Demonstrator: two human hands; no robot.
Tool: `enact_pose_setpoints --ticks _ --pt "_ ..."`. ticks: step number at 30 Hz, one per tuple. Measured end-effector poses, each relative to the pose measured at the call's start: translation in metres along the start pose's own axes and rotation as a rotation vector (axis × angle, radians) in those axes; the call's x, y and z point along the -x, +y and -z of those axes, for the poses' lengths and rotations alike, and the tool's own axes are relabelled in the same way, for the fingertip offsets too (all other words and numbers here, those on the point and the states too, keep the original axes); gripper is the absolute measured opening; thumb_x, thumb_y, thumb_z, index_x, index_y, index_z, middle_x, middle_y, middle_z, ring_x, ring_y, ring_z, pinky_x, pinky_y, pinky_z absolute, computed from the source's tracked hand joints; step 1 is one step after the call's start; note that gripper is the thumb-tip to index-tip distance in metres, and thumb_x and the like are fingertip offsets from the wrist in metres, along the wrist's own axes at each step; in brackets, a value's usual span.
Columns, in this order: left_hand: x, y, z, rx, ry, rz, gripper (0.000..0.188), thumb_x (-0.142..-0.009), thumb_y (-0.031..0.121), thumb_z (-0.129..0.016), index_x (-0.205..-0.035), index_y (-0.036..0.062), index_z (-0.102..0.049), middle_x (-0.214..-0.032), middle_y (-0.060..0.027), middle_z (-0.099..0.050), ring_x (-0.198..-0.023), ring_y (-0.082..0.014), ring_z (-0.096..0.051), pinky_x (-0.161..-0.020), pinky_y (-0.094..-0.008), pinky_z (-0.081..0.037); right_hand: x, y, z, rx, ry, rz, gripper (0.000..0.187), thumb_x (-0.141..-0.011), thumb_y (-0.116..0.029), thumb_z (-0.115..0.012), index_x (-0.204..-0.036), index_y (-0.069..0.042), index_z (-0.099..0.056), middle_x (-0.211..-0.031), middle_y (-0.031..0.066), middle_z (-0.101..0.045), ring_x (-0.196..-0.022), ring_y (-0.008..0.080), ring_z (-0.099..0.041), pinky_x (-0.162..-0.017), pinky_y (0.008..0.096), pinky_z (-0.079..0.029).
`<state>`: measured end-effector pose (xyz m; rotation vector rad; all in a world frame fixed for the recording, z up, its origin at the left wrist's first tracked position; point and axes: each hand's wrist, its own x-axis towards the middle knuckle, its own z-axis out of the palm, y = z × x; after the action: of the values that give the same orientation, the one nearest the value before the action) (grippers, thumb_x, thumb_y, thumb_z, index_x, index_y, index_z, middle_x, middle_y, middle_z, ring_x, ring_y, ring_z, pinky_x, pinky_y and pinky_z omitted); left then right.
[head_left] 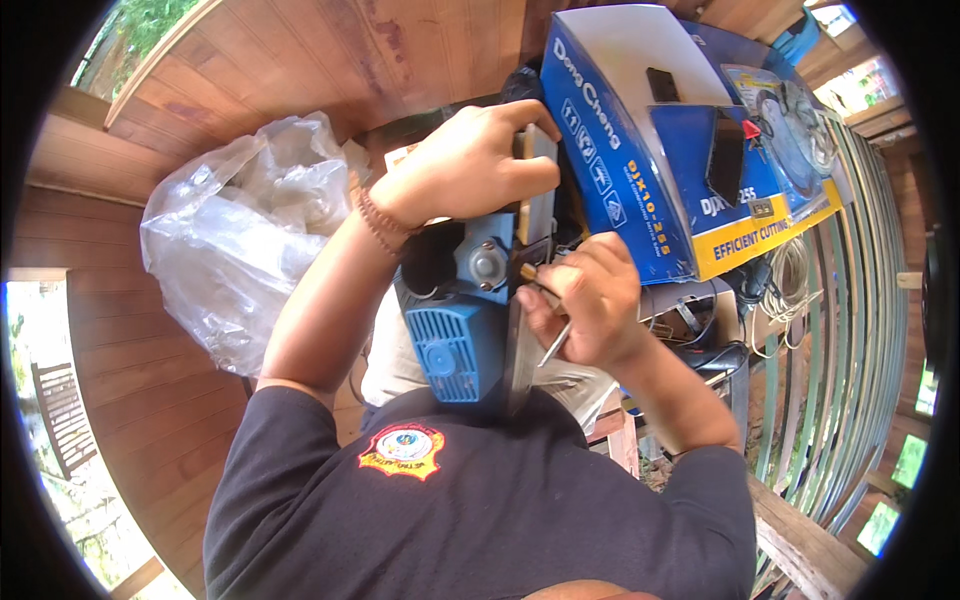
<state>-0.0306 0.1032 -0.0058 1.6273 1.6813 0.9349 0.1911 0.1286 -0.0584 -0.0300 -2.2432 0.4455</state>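
A blue power tool (455,345), by its long flat base and vented motor housing an electric planer, stands on edge against my lap and shirt. My left hand (490,160) is closed around the upper end of its base, fingers bent over the edge. Beside the middle of the base, my right hand (590,300) pinches a thin metal rod (556,343), whose lower end sticks out below the fingers. A small brass-coloured piece (529,271) shows at my right fingertips, against the tool. The rod's upper end is hidden.
A crumpled clear plastic bag (240,235) lies at left. To the right, a large blue and white box (640,150) carries a dark phone (724,155) and a clear package (795,130). Coiled pale cable (787,290) hangs by slatted bars. Wooden planks (290,60) surround me.
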Motion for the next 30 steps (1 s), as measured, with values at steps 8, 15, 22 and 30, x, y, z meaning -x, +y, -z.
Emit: enact_pose_setpoints --ticks 8,15,22,30 --pt "0.000 0.010 -0.002 -0.078 0.041 0.072 0.040 -0.083 0.015 -0.066 -0.119 -0.0017 -0.069 -0.064 -0.0095 -0.060 -0.058 -0.0129 -0.057 -0.060 -0.0343 -0.049 0.004 -0.004 -0.013 0.035 0.240 -0.127 0.028 -0.089 -0.021 -0.080 -0.078 -0.011 -0.056 -0.064 0.0053 -0.053 -0.060 0.0246 -0.056 -0.069 0.0402 -0.041" --pt "-0.019 0.028 -0.023 -0.121 0.036 0.090 0.046 -0.080 0.017 -0.066 -0.120 -0.0039 -0.072 -0.068 -0.0177 -0.065 -0.061 -0.0230 -0.064 -0.067 -0.0373 -0.054 0.023 0.027 -0.007 0.022 0.298 -0.066 0.026 -0.084 -0.015 -0.081 -0.077 -0.009 -0.057 -0.067 0.0062 -0.057 -0.063 0.0268 -0.059 -0.072 0.0406 -0.047" --pt "0.003 0.034 -0.016 -0.232 0.076 0.088 0.046 -0.082 0.020 -0.069 -0.123 -0.0031 -0.071 -0.083 -0.0268 -0.070 -0.075 -0.0349 -0.072 -0.076 -0.0410 -0.056 0.024 0.004 -0.018 0.039 0.366 -0.135 0.025 -0.081 -0.014 -0.081 -0.075 -0.010 -0.058 -0.064 0.0035 -0.054 -0.060 0.0238 -0.055 -0.071 0.0396 -0.047" --pt "0.016 0.017 -0.020 -0.298 0.156 0.032 0.047 -0.086 0.027 -0.069 -0.124 -0.0023 -0.070 -0.073 -0.0211 -0.066 -0.064 -0.0246 -0.067 -0.068 -0.0373 -0.055 0.026 0.000 -0.026 0.029 0.328 -0.152 0.019 -0.085 -0.009 -0.074 -0.074 -0.006 -0.060 -0.062 0.0049 -0.056 -0.053 0.0242 -0.051 -0.063 0.0401 -0.044"
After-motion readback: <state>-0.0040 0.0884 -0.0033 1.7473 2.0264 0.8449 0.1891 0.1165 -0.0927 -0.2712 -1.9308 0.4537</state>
